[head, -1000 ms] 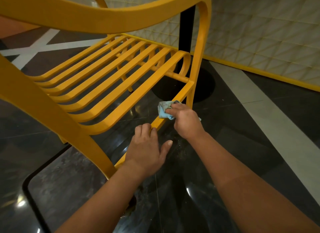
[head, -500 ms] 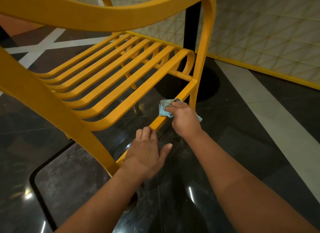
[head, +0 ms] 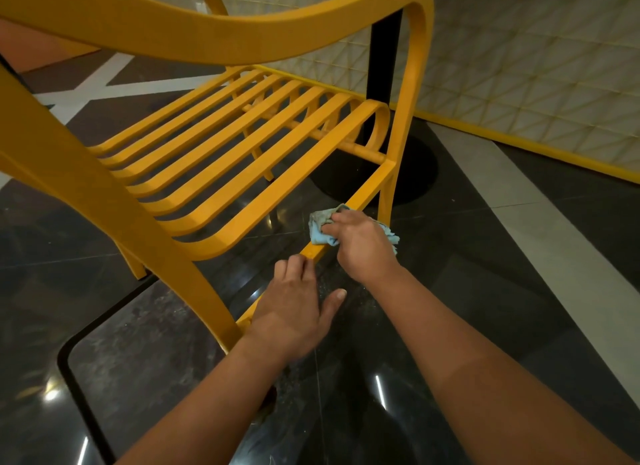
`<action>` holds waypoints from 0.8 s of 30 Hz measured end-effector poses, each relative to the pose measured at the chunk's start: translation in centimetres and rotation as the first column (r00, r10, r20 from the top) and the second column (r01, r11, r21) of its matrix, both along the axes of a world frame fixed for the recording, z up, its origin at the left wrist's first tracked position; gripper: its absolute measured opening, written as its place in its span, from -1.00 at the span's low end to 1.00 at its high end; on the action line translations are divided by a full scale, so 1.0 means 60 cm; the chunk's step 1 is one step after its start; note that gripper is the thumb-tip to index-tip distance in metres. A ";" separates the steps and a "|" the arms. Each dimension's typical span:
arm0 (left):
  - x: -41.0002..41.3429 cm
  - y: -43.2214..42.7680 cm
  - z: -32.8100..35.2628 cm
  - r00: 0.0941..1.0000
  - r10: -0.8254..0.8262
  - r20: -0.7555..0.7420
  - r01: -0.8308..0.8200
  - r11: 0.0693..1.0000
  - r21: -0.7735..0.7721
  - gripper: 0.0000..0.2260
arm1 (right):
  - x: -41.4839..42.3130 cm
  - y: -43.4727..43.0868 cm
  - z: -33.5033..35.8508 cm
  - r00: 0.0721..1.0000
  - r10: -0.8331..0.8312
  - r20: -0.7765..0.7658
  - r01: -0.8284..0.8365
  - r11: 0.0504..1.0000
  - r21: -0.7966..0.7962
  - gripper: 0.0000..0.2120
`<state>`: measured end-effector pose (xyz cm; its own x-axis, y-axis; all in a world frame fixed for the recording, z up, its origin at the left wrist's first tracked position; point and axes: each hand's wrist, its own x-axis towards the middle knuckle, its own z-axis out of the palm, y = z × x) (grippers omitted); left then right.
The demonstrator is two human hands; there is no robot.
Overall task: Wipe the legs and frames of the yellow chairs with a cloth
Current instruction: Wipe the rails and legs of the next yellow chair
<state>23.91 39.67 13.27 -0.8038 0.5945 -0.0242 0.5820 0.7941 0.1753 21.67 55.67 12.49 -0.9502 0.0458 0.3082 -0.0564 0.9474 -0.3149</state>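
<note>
View: head, looking down through the chair frame.
Yellow chair (head: 221,173): stands on the dark glossy floor (head: 485,291), beside a black table column (head: 384,59). Slatted seat, curved top rail close to the camera.
Lower side rail (head: 370,187): the part being worked on. It runs from the far leg (head: 385,201) down towards the near leg.
Chair, handling (judged): rigid painted frame, smooth and probably a little slick under a cloth. It will not flex, but it may slide on polished stone if pushed hard, so it wants bracing.
Cloth (head: 320,230): pale blue, bunched and soiled, lying on the rail just short of the far leg.
Cloth, handling (judged): light, limp, takes any shape. Best held wadded so it wraps the bar's edges.
Right hand (head: 363,244): fingers curled round the cloth, clamping it against the rail. Knuckles up, forearm coming in from lower right.
Left hand (head: 294,312): holds nothing. It lies palm down along the rail nearer the camera, fingers together, thumb spread clear to the side.
Gap between hands: a short bare stretch of rail.
Underside of rail: hidden, contact there cannot be told.
Step (judged): rubbing the side rail; legs yet to check.
</note>
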 end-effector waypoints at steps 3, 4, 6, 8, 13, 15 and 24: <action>0.000 0.000 0.002 1.000 -0.006 0.007 0.006 1.000 0.008 -0.34 | 0.015 0.007 -0.003 0.999 0.031 -0.011 -0.031 0.999 -0.015 -0.63; -0.001 0.001 0.003 1.000 -0.008 0.012 0.008 1.000 0.011 -0.34 | 0.013 0.010 -0.001 1.000 0.021 -0.008 -0.021 1.000 -0.006 -0.62; -0.002 0.001 0.004 1.000 -0.006 0.016 0.006 1.000 0.014 -0.34 | 0.003 0.011 0.002 1.000 -0.006 0.013 0.006 1.000 0.017 -0.63; -0.003 -0.001 0.003 1.000 -0.002 0.012 0.002 1.000 0.014 -0.34 | -0.007 0.001 0.008 0.998 -0.039 0.049 0.037 0.999 0.038 -0.64; -0.002 -0.002 0.000 1.000 -0.010 0.012 0.010 0.999 0.045 -0.38 | 0.006 -0.019 0.011 0.992 0.063 0.111 -0.069 0.996 0.050 -0.60; -0.001 -0.002 0.003 1.000 -0.018 0.019 0.017 0.999 0.049 -0.38 | 0.014 -0.011 0.013 0.990 0.056 0.126 -0.063 0.996 0.058 -0.58; 0.001 -0.008 0.007 0.998 -0.014 0.055 0.009 0.996 0.084 -0.38 | 0.015 -0.029 0.019 0.985 0.039 0.169 -0.056 0.994 0.097 -0.59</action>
